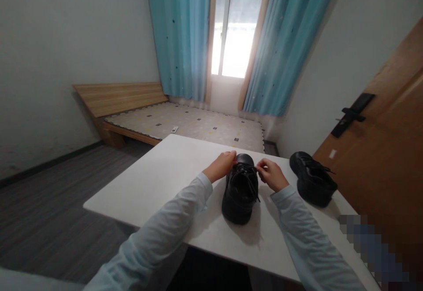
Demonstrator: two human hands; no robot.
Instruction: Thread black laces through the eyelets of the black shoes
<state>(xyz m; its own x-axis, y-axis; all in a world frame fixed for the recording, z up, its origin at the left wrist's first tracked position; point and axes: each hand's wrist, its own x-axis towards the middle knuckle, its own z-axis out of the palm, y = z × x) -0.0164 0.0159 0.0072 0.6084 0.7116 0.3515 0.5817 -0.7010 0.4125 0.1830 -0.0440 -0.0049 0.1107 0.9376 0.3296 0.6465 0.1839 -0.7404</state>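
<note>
Standing upright on a white surface [142, 181], one black shoe [237, 207], toe toward the window [235, 40], heel toward the wearer; dark laces [246, 167] across its front, loose strands trailing down the right side; left hand [225, 165], fingers bunched narrow at the left of the toe, whether on a lace cannot be told; right hand [271, 173], thumb and finger pinched together on a lace at the opposite side; both arms in pale blue sleeves [165, 214]; second black shoe [313, 178], apart, near the surface's right edge, beside a brown door [390, 128] with black handle [353, 115]; beyond, a bed [194, 121] with patterned mattress, bearing a small white object [175, 129]; blue curtains [185, 35] flanking the window.
</note>
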